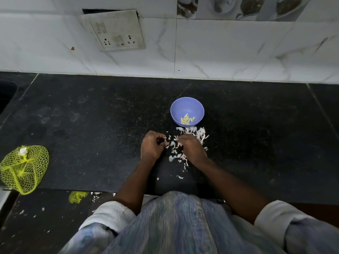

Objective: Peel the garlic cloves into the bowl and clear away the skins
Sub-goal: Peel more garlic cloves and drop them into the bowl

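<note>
A yellow net bag (23,168) lies at the counter's (91,125) left edge. Near centre, the left hand (151,146) curls over scattered skins (176,149); whether it pinches anything I cannot tell. The right hand (192,147) rests on the skins, grip unclear. Just beyond, the bowl (187,105) holds peeled cloves (187,119).

A home kitchen: black stone counter (91,116), tiled wall (220,52), socket plate (117,32).

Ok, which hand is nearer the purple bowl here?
The right hand. It sits just below the purple bowl, over the pile of garlic skins by the bowl's near rim. The left hand is farther off, below and to the bowl's left.
</note>
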